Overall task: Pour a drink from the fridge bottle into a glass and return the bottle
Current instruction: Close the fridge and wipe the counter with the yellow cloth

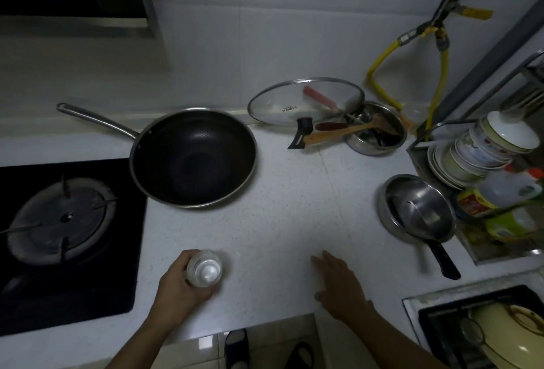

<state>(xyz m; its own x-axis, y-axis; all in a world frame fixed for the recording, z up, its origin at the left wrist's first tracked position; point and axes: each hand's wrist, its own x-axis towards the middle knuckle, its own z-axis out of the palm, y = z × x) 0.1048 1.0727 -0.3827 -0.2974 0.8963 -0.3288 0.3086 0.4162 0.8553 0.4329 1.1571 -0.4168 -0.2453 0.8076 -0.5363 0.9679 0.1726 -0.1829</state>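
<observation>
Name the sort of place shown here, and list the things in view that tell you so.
Most likely a home kitchen: a gas burner set in the white counter, a black wok beside it, and stacked bowls in a dish rack at the right.

One view only, taken from the person's head, looking steeply down and forward over the white counter (294, 206). Its wide lens bends the edges. The back wall lies beyond the counter at the top, the floor just below its near edge. A gas stove (64, 221) sits left of the counter, a sink (482, 327) right. The counter's near edge lies close beneath the camera.
</observation>
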